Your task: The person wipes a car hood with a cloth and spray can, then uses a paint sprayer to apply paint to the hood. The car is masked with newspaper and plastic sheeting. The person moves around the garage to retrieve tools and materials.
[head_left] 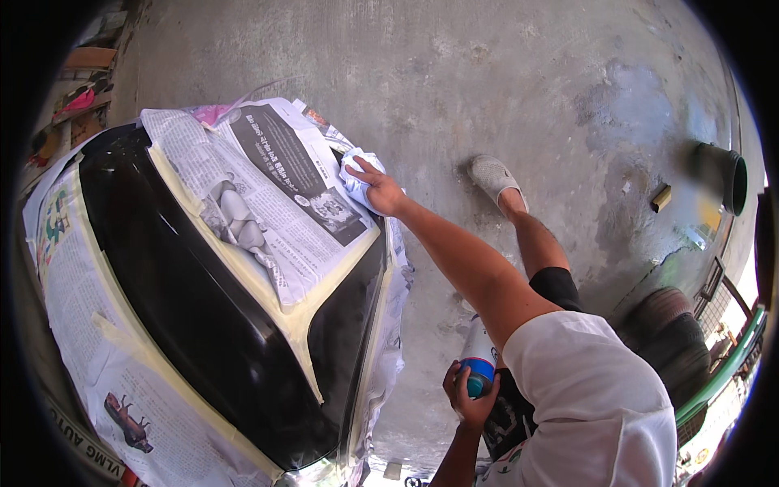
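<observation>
Your right hand (385,193) grips a crumpled white cloth (350,180) at the far right edge of a glossy black panel (187,268), fingers laid over the fabric and your arm (471,268) stretched out. Your left hand (469,406), to the near right of the panel, is wrapped around a can (479,367) with a blue band and a teal end, held well apart from the panel. The covering-up looks finished: newspaper (276,162) lies over the panel's middle and along its outer sides, and cream tape (294,321) borders the bare black stretches, narrowing to a point toward the panel's near end. Wiping appears to be under way at that one spot on the far right edge; how much of the black surface has been gone over, and how much is left, cannot be fairly judged, since glare covers parts of it and its outer reaches bend away at the rim of the view. No spray shows between the can and the panel. To the right of the panel, a pale clog (493,178) rests on the concrete floor (438,81), with a small tan block (661,198) lying farther off on the same side.
</observation>
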A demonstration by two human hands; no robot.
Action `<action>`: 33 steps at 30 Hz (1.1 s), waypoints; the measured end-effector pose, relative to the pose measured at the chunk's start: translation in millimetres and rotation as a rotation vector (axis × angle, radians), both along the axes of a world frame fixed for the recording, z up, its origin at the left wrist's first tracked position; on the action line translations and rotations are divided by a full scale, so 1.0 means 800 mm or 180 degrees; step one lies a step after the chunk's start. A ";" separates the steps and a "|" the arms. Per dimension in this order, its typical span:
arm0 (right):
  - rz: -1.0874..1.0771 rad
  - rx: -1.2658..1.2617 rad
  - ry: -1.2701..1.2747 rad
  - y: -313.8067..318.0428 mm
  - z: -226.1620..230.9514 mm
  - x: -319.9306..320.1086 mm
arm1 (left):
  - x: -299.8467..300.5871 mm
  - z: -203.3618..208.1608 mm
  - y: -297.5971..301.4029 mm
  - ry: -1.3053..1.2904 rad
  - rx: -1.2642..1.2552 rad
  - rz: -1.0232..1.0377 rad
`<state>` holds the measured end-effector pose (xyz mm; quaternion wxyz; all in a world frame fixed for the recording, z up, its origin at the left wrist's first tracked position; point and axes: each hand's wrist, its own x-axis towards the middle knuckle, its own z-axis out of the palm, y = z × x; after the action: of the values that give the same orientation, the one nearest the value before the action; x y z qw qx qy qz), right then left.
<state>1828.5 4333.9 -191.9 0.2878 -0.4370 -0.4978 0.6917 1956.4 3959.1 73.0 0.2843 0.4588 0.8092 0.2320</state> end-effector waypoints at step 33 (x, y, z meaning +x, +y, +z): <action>-0.1904 -0.1025 0.0447 -0.204 0.440 -0.027 | -0.075 0.150 -0.317 0.0437 0.0275 0.0438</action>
<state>1807.1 4170.7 160.1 0.4387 -0.5547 -0.2111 0.6747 1896.5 3705.8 193.4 0.1915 0.4288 0.8457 0.2537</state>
